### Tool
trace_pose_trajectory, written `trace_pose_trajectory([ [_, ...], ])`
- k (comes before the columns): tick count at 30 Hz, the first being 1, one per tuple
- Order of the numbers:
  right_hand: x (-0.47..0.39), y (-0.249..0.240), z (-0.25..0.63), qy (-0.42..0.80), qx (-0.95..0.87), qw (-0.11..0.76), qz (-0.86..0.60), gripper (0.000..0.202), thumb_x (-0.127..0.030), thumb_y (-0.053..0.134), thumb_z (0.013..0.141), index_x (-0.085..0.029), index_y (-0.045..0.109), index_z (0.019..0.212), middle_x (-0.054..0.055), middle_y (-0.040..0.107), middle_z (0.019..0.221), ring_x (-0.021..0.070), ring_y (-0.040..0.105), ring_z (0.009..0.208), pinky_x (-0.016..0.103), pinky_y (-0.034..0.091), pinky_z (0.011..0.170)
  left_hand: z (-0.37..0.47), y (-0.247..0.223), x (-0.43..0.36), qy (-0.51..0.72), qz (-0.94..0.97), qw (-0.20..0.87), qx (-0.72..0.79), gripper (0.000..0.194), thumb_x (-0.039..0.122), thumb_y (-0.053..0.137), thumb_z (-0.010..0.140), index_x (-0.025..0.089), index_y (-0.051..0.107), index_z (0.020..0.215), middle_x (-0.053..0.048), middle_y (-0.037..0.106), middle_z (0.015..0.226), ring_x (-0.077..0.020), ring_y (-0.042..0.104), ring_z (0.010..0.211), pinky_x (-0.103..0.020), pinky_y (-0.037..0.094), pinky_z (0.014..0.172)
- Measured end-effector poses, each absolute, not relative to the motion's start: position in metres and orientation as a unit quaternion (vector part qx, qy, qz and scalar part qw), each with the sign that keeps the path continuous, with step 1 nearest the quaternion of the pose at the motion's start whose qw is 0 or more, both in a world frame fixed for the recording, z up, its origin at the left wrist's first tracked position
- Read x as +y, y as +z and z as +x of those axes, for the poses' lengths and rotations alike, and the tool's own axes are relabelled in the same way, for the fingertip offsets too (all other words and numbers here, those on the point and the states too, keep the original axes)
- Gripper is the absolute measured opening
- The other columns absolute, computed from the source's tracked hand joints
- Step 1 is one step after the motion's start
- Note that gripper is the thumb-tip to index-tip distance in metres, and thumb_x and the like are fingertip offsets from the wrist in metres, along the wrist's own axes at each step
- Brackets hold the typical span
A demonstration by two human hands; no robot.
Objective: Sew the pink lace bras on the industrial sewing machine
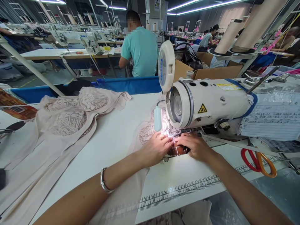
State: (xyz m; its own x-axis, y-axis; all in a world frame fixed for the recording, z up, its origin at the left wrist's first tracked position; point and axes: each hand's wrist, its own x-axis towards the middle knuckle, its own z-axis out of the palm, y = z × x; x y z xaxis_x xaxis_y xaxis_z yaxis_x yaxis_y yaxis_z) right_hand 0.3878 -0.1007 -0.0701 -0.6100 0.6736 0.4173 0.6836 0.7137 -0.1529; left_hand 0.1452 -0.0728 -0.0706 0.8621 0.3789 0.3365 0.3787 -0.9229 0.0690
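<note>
A white sewing machine [211, 97] stands before me, its round end cover swung up and a lamp shining on the needle area. Pale pink lace fabric [145, 133] runs from under the machine head down over the table's front edge. My left hand [156, 149], with a silver bangle at the wrist, has its fingers together on the fabric left of the needle. Close by on the right, my right hand [195, 146] curls its fingers beside the presser foot. What lies under those fingertips is hidden. A small pale blue box [157, 118] hangs beside the machine head.
More lace garments [70, 118] are heaped on the left of the table. Scissors with red and orange handles [260, 162] hang at the right. A printed ruler [182, 190] follows the front edge. Thread cones [228, 37] stand behind; a person in teal [145, 51] sits ahead.
</note>
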Motion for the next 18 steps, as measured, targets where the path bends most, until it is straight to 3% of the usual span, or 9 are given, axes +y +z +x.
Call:
trace_pose_trajectory([
  [4,-0.1,-0.069,0.386,-0.003,-0.893,0.223,-0.391,0.051,0.009,0.042,0.065,-0.024,0.069,0.094,0.0,0.076,0.112,0.0186,0.069,0.106,0.027,0.055,0.081,0.144,-0.074,-0.067,0.171,0.962,0.009,0.212,0.033,0.007,0.045,0.092,0.015,0.062,0.118,-0.014,0.067,0.113,-0.0262,0.062,0.101,-0.045,0.045,0.092],
  [11,-0.1,-0.072,0.386,-0.023,-0.892,0.227,-0.39,0.051,0.008,0.04,0.069,-0.023,0.067,0.097,0.0,0.075,0.116,0.019,0.069,0.105,0.028,0.059,0.078,0.138,-0.077,-0.051,0.168,0.958,0.034,0.231,0.037,0.003,0.047,0.089,0.017,0.064,0.12,-0.01,0.068,0.116,-0.0246,0.064,0.099,-0.04,0.047,0.084],
  [18,-0.096,-0.084,0.388,-0.017,-0.892,0.258,-0.371,0.05,0.009,0.038,0.068,-0.023,0.065,0.096,0.002,0.075,0.115,0.0198,0.068,0.105,0.031,0.058,0.081,0.132,-0.071,-0.04,0.159,0.953,0.07,0.248,0.037,0.005,0.042,0.096,0.022,0.064,0.12,-0.006,0.066,0.13,-0.0222,0.063,0.113,-0.041,0.047,0.094],
])
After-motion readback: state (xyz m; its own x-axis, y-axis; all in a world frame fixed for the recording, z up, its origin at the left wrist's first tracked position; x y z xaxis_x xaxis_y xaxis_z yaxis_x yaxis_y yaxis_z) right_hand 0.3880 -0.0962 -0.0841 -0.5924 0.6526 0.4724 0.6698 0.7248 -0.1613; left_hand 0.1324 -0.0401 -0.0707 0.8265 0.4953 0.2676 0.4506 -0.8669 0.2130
